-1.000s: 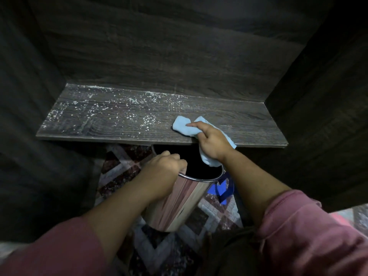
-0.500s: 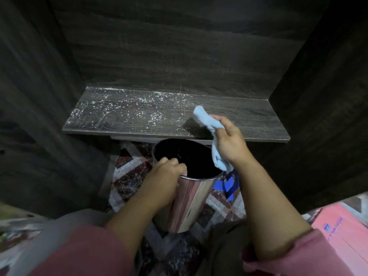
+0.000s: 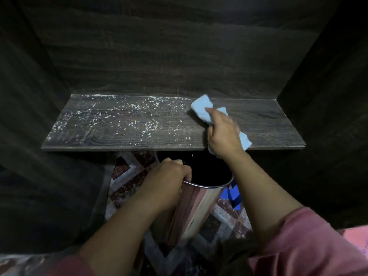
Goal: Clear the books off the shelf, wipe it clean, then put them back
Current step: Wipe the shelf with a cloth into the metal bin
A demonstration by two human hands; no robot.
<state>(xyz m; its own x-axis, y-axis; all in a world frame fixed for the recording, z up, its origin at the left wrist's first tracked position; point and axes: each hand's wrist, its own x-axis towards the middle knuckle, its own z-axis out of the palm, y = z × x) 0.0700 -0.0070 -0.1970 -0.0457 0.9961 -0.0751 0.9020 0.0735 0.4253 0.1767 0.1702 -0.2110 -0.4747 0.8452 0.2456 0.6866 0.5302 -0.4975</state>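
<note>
Head camera looks down at a dark wooden shelf point(image 3: 258, 120) set in a dark wooden nook. No books show on it, so I think the clearing part is done and the wiping part is on now. White crumbs point(image 3: 139, 114) lie all over the left and middle of the board, while the right side looks bare. The right hand point(image 3: 223, 136) holds a soft, light blue cloth point(image 3: 201, 110) flat on the shelf, near the back edge and just to the right of the crumbs. Its fingers are curled round the bunched cloth, and one finger lies on top to push it down. The left hand point(image 3: 165, 182) grips the rim of a shiny round metal bin point(image 3: 199, 202), with its fingers hooked over the edge. The bin is tipped and held right under the front lip of the shelf, likely so the crumbs can be swept off and drop inside. The wood has wavy grain lines and looks a bit rough. The bin is smooth like a mirror and dark inside. Under it is a floor point(image 3: 123, 176) with a zigzag pattern in red, white and grey. Both arms wear pink sleeves point(image 3: 298, 246).
</note>
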